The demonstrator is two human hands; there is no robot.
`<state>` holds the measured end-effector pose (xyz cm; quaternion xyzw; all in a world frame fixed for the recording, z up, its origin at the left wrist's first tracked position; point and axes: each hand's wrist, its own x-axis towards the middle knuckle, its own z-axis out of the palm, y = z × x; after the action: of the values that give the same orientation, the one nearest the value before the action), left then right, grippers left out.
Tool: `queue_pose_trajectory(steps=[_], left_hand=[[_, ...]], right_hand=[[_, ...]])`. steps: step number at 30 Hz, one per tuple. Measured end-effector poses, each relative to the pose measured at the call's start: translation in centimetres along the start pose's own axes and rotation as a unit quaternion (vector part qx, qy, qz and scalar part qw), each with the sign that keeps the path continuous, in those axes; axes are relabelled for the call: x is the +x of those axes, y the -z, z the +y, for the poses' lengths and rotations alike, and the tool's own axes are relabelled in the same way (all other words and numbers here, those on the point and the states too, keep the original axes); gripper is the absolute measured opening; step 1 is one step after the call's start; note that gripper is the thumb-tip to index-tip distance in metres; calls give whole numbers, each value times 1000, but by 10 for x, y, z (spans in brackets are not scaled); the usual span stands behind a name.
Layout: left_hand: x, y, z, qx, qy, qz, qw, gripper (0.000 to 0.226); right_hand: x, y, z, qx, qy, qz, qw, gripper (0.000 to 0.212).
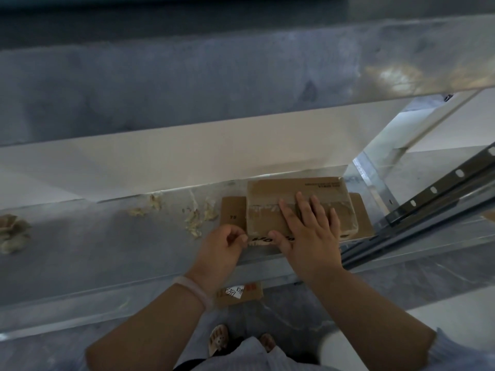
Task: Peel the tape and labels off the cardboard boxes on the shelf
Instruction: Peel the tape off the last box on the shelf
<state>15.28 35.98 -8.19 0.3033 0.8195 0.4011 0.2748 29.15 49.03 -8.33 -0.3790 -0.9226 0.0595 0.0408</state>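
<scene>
A person stands at a grey shelf (107, 250) and works on a cardboard box (270, 210) that sits toward the right of the shelf, close to its back edge. The box rests on a flat sheet (232, 212) of cardboard whose ends stick out on both sides.

The right hand (310, 231) lies flat on top of the box, fingers straight and spread, pressing down. The left hand (219, 250) is at the box's near-left corner, thumb and forefinger pinching a strip of tape (257, 241) with dark print along the box's front edge; the other fingers are curled. A pale bracelet (191, 289) circles the left wrist.

Pale scraps (194, 222) lie scattered on the shelf just left of the sheet, and 1 crumpled wad (12, 232) sits well apart at the far left.

A dark slotted rail (442, 188) runs at an angle to the right of the box.

Below the shelf's front edge, another piece of cardboard (251, 294) shows a white label (233, 290) with handwritten digits. 2 sandals (218, 340) show on the floor beneath, between the forearms
</scene>
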Motion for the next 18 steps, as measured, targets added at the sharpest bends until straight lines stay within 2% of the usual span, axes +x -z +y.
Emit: queue_pose_trajectory(steps=[7,13,18], left_hand=[[0,-5,-2,26,17,-5,1000,13],[-1,-8,2,84,-21,27,996,13],[4,-11,3,93,37,-18,995,19]], right_hand=[[0,0,0,-3,2,2,1000,73],[0,0,0,0,2,2,1000,73],[-1,1,1,-1,5,-7,1000,74]])
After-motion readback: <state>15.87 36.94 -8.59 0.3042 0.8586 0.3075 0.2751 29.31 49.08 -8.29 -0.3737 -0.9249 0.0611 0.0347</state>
